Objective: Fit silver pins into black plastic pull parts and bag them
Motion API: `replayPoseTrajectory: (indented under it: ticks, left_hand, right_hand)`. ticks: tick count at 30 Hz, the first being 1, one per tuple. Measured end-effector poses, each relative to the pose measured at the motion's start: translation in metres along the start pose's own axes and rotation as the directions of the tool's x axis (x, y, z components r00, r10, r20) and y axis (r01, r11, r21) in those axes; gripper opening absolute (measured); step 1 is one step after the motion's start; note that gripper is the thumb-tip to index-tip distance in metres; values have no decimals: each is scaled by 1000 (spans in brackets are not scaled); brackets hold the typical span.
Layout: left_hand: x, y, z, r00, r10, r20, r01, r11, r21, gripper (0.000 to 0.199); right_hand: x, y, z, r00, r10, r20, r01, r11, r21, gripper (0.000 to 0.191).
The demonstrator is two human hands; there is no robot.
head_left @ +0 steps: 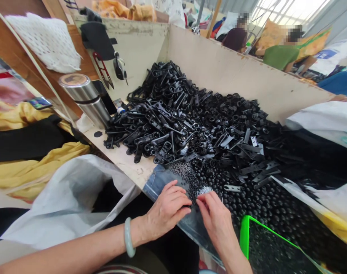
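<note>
My left hand (169,207), with a pale bangle (129,236) at the wrist, hovers over the blue cloth (159,184) at the table's front edge. Its fingers are curled with the tips near the thumb; a small dark bit shows there, too small to name. Just to its right, my right hand (215,213) pinches thumb and forefinger together beside a little heap of silvery pins (204,190). What it holds is hidden. Tiny metal parts (181,170) lie behind my hands, and round black balls (256,201) spread to the right.
Long black plastic parts (159,121) and black rings (230,110) are heaped behind. A green-rimmed tray (244,238) stands at front right. At left are a steel flask (86,99), red snips (103,70) and a white sack (67,194). People sit beyond the board wall (219,64).
</note>
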State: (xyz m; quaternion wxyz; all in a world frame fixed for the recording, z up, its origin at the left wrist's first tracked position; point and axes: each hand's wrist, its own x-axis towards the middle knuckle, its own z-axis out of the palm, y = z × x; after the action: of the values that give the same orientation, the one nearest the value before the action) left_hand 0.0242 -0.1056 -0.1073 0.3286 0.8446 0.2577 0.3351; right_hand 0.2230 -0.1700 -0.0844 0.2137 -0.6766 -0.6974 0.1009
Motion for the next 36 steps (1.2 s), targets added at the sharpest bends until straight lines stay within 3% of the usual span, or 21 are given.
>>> replayPoseTrajectory:
  ticks: [8,22,27,30,32,36]
  left_hand:
    - [0,-3,-3,998,0,57,1,1000,-17,11]
    - [0,-1,-4,999,-8,44,9,1000,-24,11]
    - [1,3,-8,999,-27,34,29,998,-51,11]
    - [0,2,-5,1000,-19,2,19,999,-43,11]
    - [-1,-6,2,998,48,-49,-49,999,-19,13]
    - [2,-23,19,940,232,-249,-219,972,80,26]
  right_hand:
    - [-8,4,2,998,-49,-29,49,999,17,22]
    - [-7,3,-2,999,-48,3,48,999,13,21]
    - [-6,3,-1,995,-89,-48,90,996,21,25]
    - [-8,8,2,984,-159,-82,159,987,0,21]
    - [-9,13,4,970,-219,-102,216,975,-47,21]
    - [-6,17,9,933,-339,-120,313,930,-193,27]
